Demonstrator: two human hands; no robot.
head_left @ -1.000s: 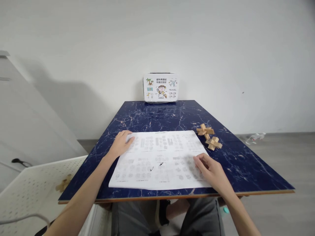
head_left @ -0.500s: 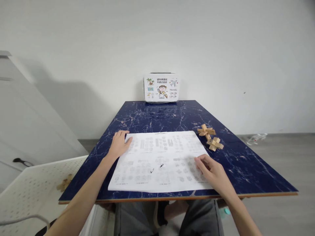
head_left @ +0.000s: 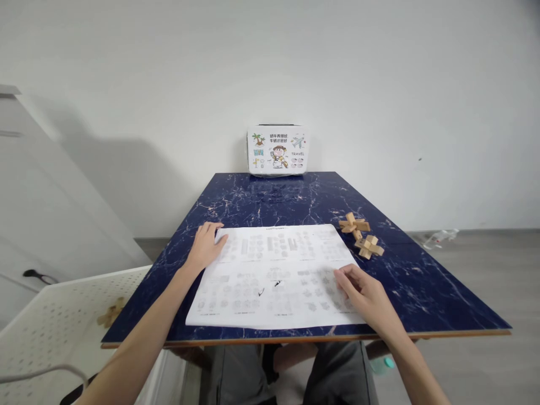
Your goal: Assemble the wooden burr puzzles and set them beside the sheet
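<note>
A large white printed sheet (head_left: 253, 270), with rows of small pictures and two dark marks near its middle, lies flat before me on a dark blue marble-patterned table. Its left upper edge is under my left hand (head_left: 206, 246), which is open with fingers and thumb apart. On the sheet's right part rests my right hand (head_left: 366, 289), its fingers loosely curled and nothing visible between them. Beyond that hand, right of the sheet, are two wooden interlocking puzzles, one (head_left: 353, 223) farther off and one (head_left: 369, 247) nearer; neither hand touches them.
A white case (head_left: 277, 151) with cartoon prints stands at the table's far end against the wall. To the left, a white perforated surface (head_left: 63, 315) carries another wooden piece (head_left: 111, 313) and a cable (head_left: 46, 371). A clear plastic item (head_left: 440, 238) lies on the floor at right.
Both hands stay in place on the sheet. Below the table edge, my legs have shifted slightly.
</note>
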